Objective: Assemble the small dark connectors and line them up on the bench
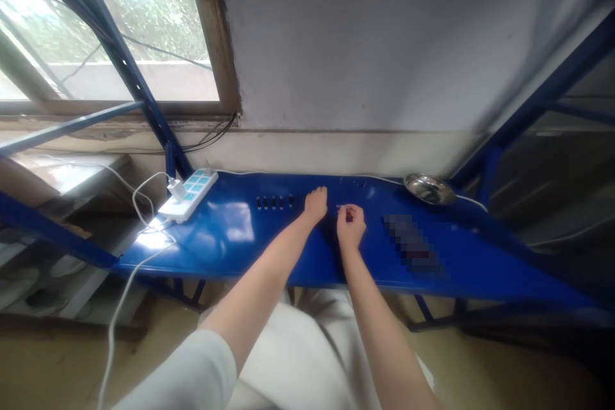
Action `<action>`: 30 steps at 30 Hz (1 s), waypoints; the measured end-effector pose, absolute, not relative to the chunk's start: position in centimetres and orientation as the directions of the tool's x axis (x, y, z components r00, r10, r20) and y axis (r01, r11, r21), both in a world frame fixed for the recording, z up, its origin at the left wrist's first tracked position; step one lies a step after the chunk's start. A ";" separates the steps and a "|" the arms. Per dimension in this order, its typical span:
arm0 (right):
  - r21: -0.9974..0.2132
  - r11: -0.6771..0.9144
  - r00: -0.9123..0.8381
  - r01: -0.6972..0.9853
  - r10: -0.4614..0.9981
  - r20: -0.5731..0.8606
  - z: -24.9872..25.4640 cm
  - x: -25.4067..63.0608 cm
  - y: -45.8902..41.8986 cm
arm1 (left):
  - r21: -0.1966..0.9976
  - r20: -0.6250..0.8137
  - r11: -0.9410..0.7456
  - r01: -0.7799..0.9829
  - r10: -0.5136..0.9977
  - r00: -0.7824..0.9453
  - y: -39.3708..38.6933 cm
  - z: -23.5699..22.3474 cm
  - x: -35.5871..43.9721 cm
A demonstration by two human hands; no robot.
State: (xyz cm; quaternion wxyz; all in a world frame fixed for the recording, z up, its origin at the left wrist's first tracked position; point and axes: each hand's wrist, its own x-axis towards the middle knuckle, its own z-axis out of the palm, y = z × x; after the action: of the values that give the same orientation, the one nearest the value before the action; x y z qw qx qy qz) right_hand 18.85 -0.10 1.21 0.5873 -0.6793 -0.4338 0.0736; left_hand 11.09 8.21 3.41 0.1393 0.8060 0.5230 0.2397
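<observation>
Toward the desk's back edge, your right grip apparently pinches a thin piece, seemingly mid-handling; your left grip curls, contents untellable. Next calls for steadiness.

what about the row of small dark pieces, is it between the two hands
No, the row of small dark pieces lies on the blue table, left of the left hand.

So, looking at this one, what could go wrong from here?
The left hand is near the row of small black cylinders; a sideways sweep might scatter them. The thin, pale little piece at the right hand could slip. The long white cable hanging past the glossy blue table might snag, perhaps shifting the white power strip.
</observation>
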 end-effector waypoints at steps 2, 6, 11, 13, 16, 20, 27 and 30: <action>-0.864 0.075 0.616 0.498 0.671 0.413 1.2 18.8 -0.1 | 0.490 0.248 -0.395 0.777 0.918 0.310 8.2 3.4 11.2; -0.867 0.085 0.616 0.492 0.670 0.415 1.2 18.9 -0.1 | 0.544 0.272 -0.374 0.751 0.925 0.264 8.2 2.9 11.1; -0.865 0.080 0.623 0.495 0.661 0.418 1.3 19.0 -0.1 | 0.831 0.313 -0.310 0.462 0.947 0.073 7.4 1.7 11.4; -0.868 0.100 0.629 0.487 0.649 0.428 1.2 19.0 -0.2 | 0.919 0.263 -0.247 0.308 0.965 -0.011 6.6 1.3 11.4; -0.866 0.133 0.622 0.481 0.644 0.445 1.0 19.0 -0.1 | 0.975 0.184 -0.178 0.130 0.983 -0.030 5.0 1.2 11.0; -0.860 0.229 0.593 0.457 0.642 0.486 0.6 19.1 0.0 | 0.991 0.133 -0.133 -0.028 0.991 -0.017 3.2 1.5 9.7; -0.846 0.314 0.552 0.432 0.649 0.523 0.3 19.2 0.1 | 0.994 0.069 -0.069 -0.089 0.998 -0.007 1.9 2.0 8.3; -0.849 0.319 0.550 0.422 0.655 0.519 0.2 19.2 0.1 | 0.995 0.064 -0.065 -0.073 0.998 -0.020 1.6 2.0 8.2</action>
State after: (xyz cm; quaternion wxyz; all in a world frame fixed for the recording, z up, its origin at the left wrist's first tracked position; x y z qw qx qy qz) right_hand 19.24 0.07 0.19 0.6646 -0.5771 -0.4665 0.0874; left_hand 8.19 1.64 2.03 0.4973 0.4927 0.4693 0.5382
